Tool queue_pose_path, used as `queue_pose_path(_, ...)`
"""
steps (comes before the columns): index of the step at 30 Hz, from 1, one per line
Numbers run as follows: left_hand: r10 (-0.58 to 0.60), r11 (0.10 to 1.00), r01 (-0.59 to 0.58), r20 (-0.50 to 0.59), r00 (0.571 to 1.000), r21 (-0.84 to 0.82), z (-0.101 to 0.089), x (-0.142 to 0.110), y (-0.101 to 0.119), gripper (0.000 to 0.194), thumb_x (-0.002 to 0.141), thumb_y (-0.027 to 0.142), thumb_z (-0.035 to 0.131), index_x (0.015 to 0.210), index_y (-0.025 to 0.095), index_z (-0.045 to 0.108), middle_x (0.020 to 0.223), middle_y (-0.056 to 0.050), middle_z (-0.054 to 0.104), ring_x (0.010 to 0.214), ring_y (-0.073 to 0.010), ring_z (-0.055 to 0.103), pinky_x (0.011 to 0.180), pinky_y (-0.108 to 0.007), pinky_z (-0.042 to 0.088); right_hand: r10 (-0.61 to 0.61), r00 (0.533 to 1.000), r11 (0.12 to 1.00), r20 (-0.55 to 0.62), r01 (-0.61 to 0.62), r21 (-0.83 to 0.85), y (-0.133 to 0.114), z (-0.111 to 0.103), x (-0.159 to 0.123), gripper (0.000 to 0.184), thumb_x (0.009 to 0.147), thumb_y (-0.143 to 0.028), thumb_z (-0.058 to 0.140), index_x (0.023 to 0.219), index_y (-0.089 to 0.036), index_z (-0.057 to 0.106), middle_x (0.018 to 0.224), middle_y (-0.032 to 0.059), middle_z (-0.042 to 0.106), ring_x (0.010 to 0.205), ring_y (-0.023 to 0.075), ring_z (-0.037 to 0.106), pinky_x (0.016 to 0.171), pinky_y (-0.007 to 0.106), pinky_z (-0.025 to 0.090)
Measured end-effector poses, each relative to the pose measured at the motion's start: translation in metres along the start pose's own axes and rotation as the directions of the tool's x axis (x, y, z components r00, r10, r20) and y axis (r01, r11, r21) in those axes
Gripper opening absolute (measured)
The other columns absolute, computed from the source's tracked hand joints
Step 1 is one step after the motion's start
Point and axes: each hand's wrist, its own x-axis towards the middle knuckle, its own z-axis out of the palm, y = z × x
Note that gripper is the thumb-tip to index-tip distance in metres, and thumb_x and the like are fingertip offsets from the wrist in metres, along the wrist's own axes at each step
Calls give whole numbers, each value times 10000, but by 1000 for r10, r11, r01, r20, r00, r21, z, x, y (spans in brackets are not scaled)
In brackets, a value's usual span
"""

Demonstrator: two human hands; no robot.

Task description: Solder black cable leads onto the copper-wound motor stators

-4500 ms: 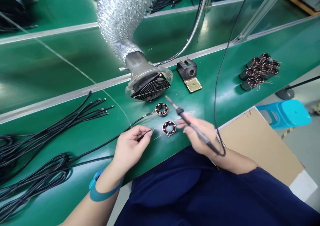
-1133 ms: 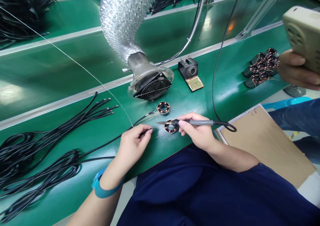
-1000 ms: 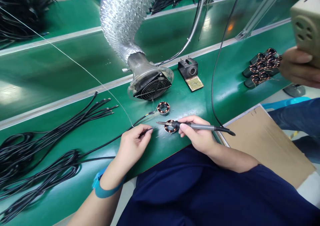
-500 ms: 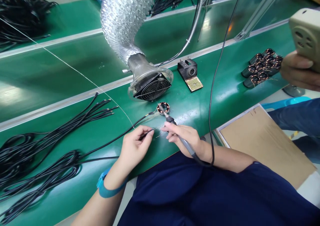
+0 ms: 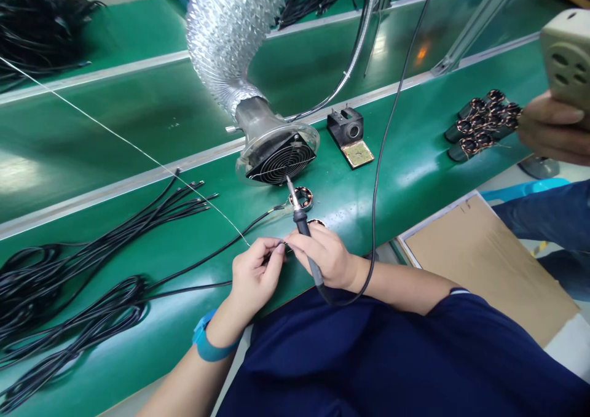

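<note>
My left hand [image 5: 258,272] is closed, pinching the end of a black cable [image 5: 193,288] with thumb and forefinger. A soldering iron [image 5: 300,223] sits in my right hand [image 5: 329,254], its bare tip pointing up and away from me. The right fingertips meet the left ones at the cable end; the fine wires there are mostly hidden. Just beyond the iron lies a ring-shaped copper-wound stator [image 5: 305,206], with a second black cable [image 5: 207,259] running to it. Another stator [image 5: 317,223] is partly covered by my right hand. A thin pale strand [image 5: 138,151], perhaps solder wire, reaches down to my left hand.
A fume extractor [image 5: 281,162] on a foil duct [image 5: 230,42] hangs over the green bench. Behind it stands an iron holder with sponge [image 5: 358,155]. Coiled black cables [image 5: 92,319] lie left, several stators [image 5: 482,125] right. Another person's hand [image 5: 553,128] holds a phone [image 5: 569,58].
My right hand has moved left to meet my left hand, and the iron now points more upright, its tip raised away from the stator. My left hand has shifted slightly right.
</note>
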Motion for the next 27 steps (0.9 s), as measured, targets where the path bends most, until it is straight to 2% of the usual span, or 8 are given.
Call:
queue_pose_path(4,16,1000,-16,-14,1000,6,2,-1,-2,72,961,198,580,913,180,631,688,42,687,581,-68,638,590,-168,494,14,999,1000,-46,-14,4,0,3,-2,421,939,-117,580,1347,-204,522,1117,113,707,986,225,652,895,408,581)
queue_pose_path(10,9,1000,-9,-4,1000,-4,2,-2,-5,78,963,209,577,913,182,629,708,27,695,606,-90,655,597,-194,510,8,1000,1000,-1,-8,2,1,5,0,372,943,-129,571,1307,-206,547,1092,112,710,977,222,653,885,399,576)
queue_pose_path(12,15,1000,-15,-3,1000,-7,0,-2,-4,62,964,211,574,970,180,628,720,24,707,617,-94,669,606,-194,522,-2,1000,1000,-15,2,9,1,5,2,335,941,-128,573,1266,-207,563,1058,102,711,953,216,654,873,389,578)
queue_pose_path(16,108,992,-109,19,994,66,-3,1,-1,258,962,208,575,1216,173,554,706,41,712,571,-90,645,585,-191,506,66,994,997,-86,-62,51,-3,-1,10,272,951,-123,545,1209,-204,569,976,73,715,886,195,665,834,362,588)
queue_pose_path(19,218,964,-225,62,974,139,-5,3,-3,309,959,196,579,1262,180,521,684,58,685,525,-78,590,571,-187,480,127,988,987,-90,-117,114,-5,-7,16,286,955,-118,529,1224,-212,557,966,49,722,880,172,681,844,340,595)
queue_pose_path(22,270,946,-281,85,959,161,-7,5,-7,291,952,179,593,1238,180,538,720,40,695,569,-84,622,597,-185,495,132,989,982,-71,-121,142,-6,-12,18,276,956,-114,538,1213,-214,556,982,42,726,875,156,688,840,320,597)
queue_pose_path(27,253,951,-266,100,962,158,-10,7,-9,120,940,197,620,1059,180,628,836,-20,737,671,-107,701,623,-191,536,111,992,979,-61,-99,176,-4,-15,18,253,947,-108,555,1181,-204,566,956,40,721,860,150,685,834,305,595)
